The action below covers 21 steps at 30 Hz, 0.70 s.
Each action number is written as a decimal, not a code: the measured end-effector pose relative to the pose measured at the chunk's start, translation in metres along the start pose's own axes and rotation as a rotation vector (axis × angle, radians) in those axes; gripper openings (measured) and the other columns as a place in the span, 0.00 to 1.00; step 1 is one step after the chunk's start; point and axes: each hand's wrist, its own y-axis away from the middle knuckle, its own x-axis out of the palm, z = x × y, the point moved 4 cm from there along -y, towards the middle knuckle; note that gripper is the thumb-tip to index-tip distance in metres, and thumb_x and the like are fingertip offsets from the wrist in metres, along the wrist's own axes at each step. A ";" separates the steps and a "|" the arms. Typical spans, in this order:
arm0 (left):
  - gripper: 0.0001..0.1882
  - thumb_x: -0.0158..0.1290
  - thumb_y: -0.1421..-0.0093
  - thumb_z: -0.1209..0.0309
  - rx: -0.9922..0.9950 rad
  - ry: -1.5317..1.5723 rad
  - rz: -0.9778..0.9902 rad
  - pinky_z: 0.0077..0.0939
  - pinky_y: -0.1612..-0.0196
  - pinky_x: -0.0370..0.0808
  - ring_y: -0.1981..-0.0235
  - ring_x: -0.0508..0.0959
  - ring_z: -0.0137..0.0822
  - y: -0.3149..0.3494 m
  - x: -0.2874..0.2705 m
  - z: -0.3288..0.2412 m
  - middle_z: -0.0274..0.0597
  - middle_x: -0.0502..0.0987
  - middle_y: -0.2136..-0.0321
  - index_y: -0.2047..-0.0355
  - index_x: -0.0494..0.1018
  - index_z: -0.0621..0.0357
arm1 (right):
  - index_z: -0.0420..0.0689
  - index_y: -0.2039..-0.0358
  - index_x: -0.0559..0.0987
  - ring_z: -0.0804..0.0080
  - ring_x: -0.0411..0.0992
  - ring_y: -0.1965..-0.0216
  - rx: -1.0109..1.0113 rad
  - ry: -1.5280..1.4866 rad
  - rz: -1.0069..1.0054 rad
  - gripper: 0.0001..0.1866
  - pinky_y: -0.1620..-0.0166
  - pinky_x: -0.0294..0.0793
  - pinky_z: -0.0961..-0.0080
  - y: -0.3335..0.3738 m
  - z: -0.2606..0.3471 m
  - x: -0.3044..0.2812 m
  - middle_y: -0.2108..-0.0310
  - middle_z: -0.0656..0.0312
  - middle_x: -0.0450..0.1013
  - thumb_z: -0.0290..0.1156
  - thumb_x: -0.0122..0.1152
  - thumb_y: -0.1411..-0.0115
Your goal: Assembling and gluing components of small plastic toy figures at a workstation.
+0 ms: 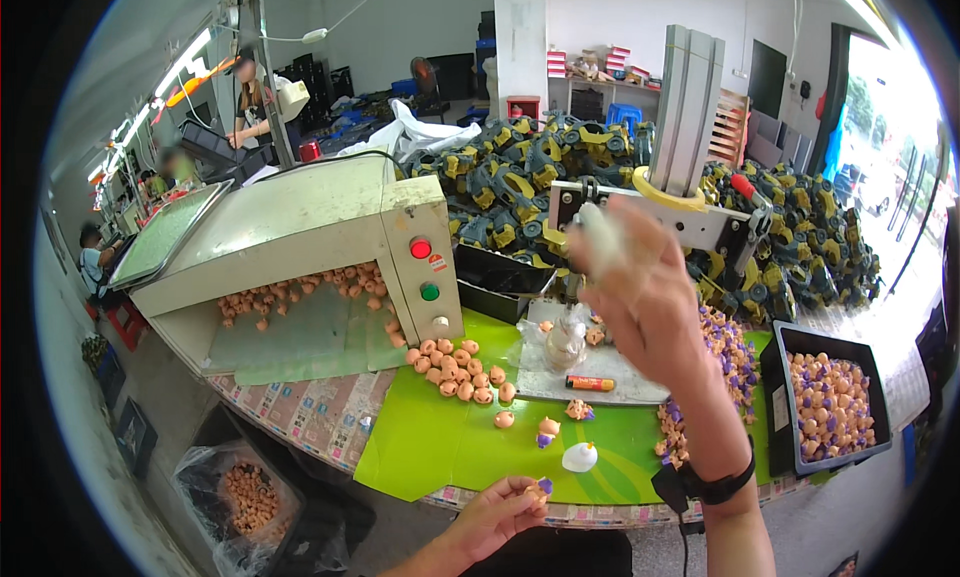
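In the head view, left of the green mat (400,457) and lower than it, peach pieces are gathered in a lined bin (195,469). A machine (300,202) is set at the mat's left end, and heads (455,369) are heaped on the mat beside it. At the mat's near edge, a small figure (542,488) is pinched between thumb and fingers of the left hand (500,509), its purple part exposed. A light, steady pinch is probably best, with that part left uncovered. On the mat, just beyond this hand, a white piece (579,458) is laid. Above the mat's far side, the right hand (648,292) is raised with fingers curled; a whitish thing (602,239) is seen at its fingertips, but through the blur it cannot be told whether it is gripped. Its cable (684,520) should be kept from being dragged across loose parts. Purple-and-peach parts (728,352) are piled at the mat's right side, and more are held in a tray (776,417) at its right end.
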 end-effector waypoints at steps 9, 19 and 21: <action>0.11 0.51 0.41 0.77 0.049 0.077 0.067 0.24 0.59 0.76 0.63 0.77 0.32 0.010 0.015 -0.006 0.38 0.76 0.65 0.57 0.72 0.55 | 0.47 0.42 0.65 0.53 0.49 0.36 0.357 -0.139 -0.005 0.28 0.39 0.50 0.56 -0.049 -0.067 0.033 0.39 0.60 0.58 0.39 0.56 0.43; 0.07 0.52 0.41 0.75 0.117 0.040 -0.093 0.22 0.62 0.77 0.67 0.77 0.30 0.019 0.000 -0.023 0.37 0.75 0.70 0.61 0.72 0.57 | 0.42 0.61 0.77 0.55 0.66 0.51 0.675 -0.211 0.466 0.11 0.52 0.67 0.64 0.117 -0.061 0.080 0.52 0.54 0.69 0.28 0.56 0.46; 0.07 0.51 0.41 0.75 0.120 0.017 -0.075 0.22 0.62 0.77 0.67 0.77 0.30 0.017 0.000 -0.023 0.37 0.75 0.70 0.61 0.72 0.57 | 0.43 0.62 0.77 0.55 0.67 0.52 0.585 -0.098 0.388 0.11 0.53 0.67 0.64 0.138 -0.056 0.113 0.55 0.56 0.70 0.26 0.55 0.47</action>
